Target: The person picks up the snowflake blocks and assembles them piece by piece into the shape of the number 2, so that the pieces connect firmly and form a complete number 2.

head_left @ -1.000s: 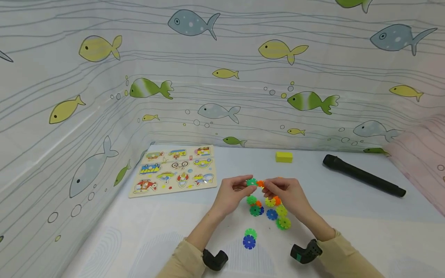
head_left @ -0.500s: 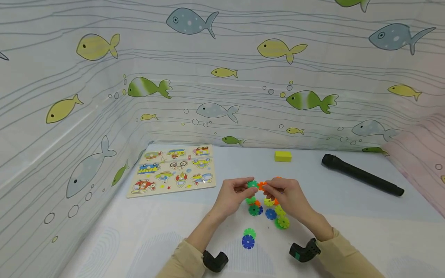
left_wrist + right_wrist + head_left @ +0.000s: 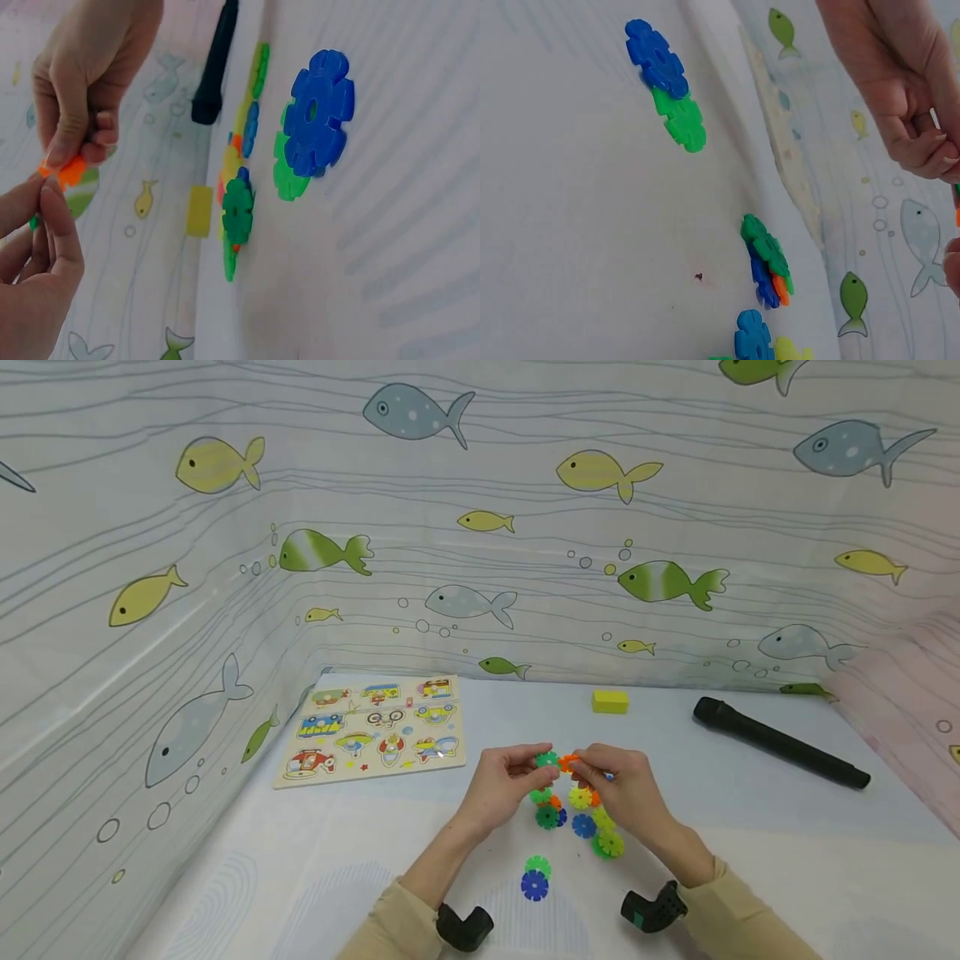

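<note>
Nearest, blue disc overlaps light green disc on the table. Right wrist view adds a dark speck. Beyond, more notched discs: dark green disc, mid-blue disc. Left hand pinches green piece; right hand pinches orange piece, both raised off the table. Left wrist view shows orange at both hands' fingertips, green mostly hidden; head view shows both; joined or not, can't tell. Farther: picture board, printed face readable in head view only; black microphone; yellow block.
</note>
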Available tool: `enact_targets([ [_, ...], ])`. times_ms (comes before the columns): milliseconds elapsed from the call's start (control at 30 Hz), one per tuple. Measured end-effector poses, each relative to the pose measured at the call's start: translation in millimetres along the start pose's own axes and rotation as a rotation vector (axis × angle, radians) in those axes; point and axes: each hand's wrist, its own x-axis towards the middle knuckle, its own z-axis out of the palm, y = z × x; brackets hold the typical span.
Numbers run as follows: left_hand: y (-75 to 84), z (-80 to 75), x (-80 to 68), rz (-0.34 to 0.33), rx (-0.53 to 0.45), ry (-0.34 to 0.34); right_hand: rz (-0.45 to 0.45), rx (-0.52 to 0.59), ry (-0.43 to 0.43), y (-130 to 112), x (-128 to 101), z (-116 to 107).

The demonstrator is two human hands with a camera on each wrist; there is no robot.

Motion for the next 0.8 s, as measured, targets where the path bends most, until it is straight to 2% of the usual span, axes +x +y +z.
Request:
enact_targets([
  [133, 0.7, 0.7, -0.6, -0.014, -0.016, -0.001, -0.062, -0.020, 0.053, 0.6, -2.3, 5.2],
  [200, 0.5, 0.7, -0.2, -0.018, -0.015, 0.002, -0.038, -0.016, 0.050, 4.0, -3.7, 6.7],
  [267, 0.6, 0.2, 0.5, -0.020, -0.007, 0.016, 0.063, 0.018, 0.013, 2.4, -2.5, 6.1],
  [400, 0.1, 0.6, 2.8, -0.032, 0.008, 0.041, 0.440, 0.224, -0.086, 0.8, -0.5, 1.5],
  [467, 0.6, 0.0, 2.9, -0.038, 0.007, 0.048, 0.584, 0.328, -0.103, 1.8, 1.0, 0.3],
  [500, 1.1, -0.2, 2.7, -0.042, 0.012, 0.050, 0.629, 0.368, -0.106, 2.2, 1.5, -0.4],
  [633, 3.0, -1.1, 2.0, -0.031, 0.051, 0.069, 0.687, 0.466, -0.098, 2.4, 2.9, -1.4],
  [800, 3.1, -2.1, 1.3, -0.024, 0.046, 0.075, 0.728, 0.476, -0.102, -0.1, 3.7, -0.3],
])
